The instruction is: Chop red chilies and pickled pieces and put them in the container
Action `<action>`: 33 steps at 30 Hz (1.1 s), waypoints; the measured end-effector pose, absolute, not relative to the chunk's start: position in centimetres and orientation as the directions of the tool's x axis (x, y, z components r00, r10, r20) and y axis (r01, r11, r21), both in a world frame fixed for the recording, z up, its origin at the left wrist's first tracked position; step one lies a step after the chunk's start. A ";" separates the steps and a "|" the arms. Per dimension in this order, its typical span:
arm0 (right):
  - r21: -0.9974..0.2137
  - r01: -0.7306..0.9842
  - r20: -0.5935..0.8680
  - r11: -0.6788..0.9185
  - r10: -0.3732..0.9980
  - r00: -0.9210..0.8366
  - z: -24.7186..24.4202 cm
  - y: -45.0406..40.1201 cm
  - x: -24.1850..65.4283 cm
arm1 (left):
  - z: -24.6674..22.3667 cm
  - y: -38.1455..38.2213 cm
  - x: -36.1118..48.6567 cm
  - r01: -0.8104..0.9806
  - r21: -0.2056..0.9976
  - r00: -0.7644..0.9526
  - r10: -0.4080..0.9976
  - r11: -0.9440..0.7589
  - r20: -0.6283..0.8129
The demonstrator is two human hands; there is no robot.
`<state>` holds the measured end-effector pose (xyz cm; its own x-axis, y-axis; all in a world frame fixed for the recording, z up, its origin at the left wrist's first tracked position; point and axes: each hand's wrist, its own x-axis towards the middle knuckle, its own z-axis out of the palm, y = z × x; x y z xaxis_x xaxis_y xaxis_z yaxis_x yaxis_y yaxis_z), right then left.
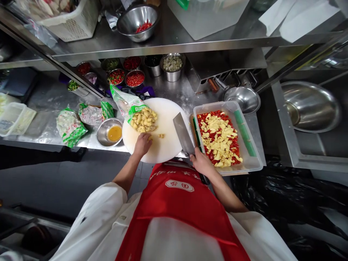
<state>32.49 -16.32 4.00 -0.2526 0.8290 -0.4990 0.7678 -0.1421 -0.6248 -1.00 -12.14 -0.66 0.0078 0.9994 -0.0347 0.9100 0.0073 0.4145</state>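
My right hand (201,161) is closed round the dark handle of a cleaver (183,133), whose broad blade lies over the right side of a round white cutting board (168,150). On the board's left, my left hand (143,144) has its fingers curled together, a yellowish piece of ginger apparently at the fingertips. Just beyond those fingers is a heap of ginger (144,119), spilling from a green-and-white plastic bag (126,103). A small ginger piece (161,136) lies alone mid-board. To the right, a clear plastic box (251,159) holds yellow slices (217,136) over red chopped chillies (233,143).
Left of the board stand a steel bowl (102,137) with amber liquid and a crumpled bag (71,125). Several ingredient pots (173,76) line the back, beneath an overhead shelf (174,49). An empty steel bowl (243,98) and a knife rack (202,69) are behind the box.
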 end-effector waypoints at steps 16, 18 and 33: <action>-0.340 0.931 -0.522 -0.136 0.850 -0.067 6.1 -16.7 28.2 | -2.0 -8.8 -0.8 0.581 0.580 0.662 0.746 -0.571 0.072; -0.266 0.954 -0.526 -0.138 0.850 -0.024 6.6 -17.0 27.6 | -2.6 -7.8 -0.3 0.565 0.561 0.696 0.715 -0.605 0.069; -0.313 0.949 -0.513 0.049 0.832 -0.212 7.7 -16.2 28.6 | -2.9 -6.8 2.5 0.677 0.680 0.271 0.954 -0.283 0.127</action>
